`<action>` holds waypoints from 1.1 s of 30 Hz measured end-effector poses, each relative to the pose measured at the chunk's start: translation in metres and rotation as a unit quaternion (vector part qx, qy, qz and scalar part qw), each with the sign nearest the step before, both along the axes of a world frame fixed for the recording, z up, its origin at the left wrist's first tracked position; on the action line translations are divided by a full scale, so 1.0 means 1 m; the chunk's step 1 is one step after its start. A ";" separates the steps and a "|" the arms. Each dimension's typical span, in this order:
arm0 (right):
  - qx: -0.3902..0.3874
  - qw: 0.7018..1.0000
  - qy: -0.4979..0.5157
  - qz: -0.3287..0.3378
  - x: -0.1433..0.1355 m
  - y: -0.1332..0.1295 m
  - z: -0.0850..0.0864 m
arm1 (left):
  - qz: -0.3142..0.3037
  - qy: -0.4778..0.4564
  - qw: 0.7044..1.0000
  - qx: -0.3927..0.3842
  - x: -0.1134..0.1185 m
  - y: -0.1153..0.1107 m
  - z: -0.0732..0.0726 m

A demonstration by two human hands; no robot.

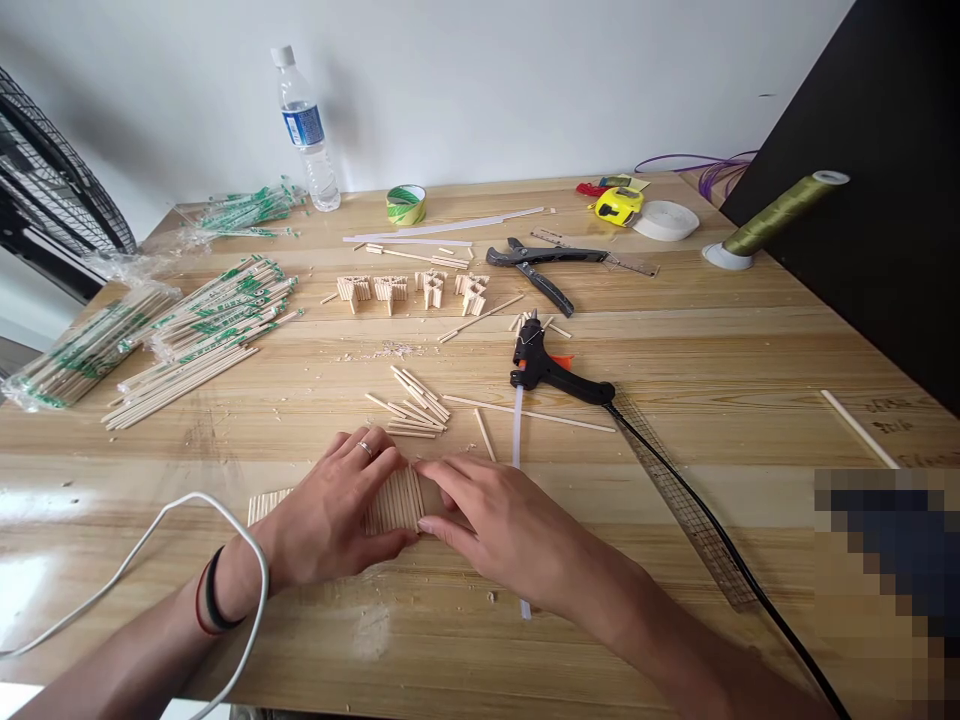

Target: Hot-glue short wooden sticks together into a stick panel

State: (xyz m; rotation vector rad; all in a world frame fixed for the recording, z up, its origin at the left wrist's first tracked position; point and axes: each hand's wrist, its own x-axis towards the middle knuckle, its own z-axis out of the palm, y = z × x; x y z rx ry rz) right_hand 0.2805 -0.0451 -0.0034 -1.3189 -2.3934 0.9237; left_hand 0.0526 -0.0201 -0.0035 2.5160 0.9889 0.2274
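Observation:
A row of short wooden sticks (pixel 394 500) lies side by side on the table, its left end (pixel 268 505) showing past my wrist. Over this row arches my left hand (pixel 341 505), its fingers at the far edge and its thumb along the near edge. My right hand (pixel 491 515) is closed at the row's right end, with forefinger and thumb at the two ends of the outermost stick. Its other fingers are curled and partly hidden. Just beyond my hands lies a loose pile of cut sticks (pixel 416 405).
A black glue gun (pixel 555 370) with a glue stick lies beyond my right hand, its cord running past a clear ruler (pixel 686 500). Behind are several small stick figures (pixel 390 290) and black cutters (pixel 551 268). Bundled sticks (pixel 217 310) and a white cable (pixel 150 530) are left.

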 end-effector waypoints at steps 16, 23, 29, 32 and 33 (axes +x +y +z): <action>0.004 1.000 -0.001 0.001 0.000 0.000 0.000 | 0.006 0.003 1.000 -0.007 0.000 0.000 0.001; 0.014 1.000 -0.002 0.005 0.002 -0.002 -0.003 | 0.008 -0.006 1.000 -0.001 0.000 0.000 0.001; 0.021 1.000 -0.006 0.009 0.002 -0.002 -0.003 | 0.007 -0.004 1.000 -0.004 0.000 0.000 0.001; 0.013 1.000 -0.005 0.009 0.002 -0.001 -0.002 | 0.004 -0.004 1.000 -0.004 0.000 0.000 0.000; 0.009 1.000 -0.005 0.009 0.002 -0.001 -0.002 | 0.004 -0.005 1.000 -0.004 0.000 0.000 0.000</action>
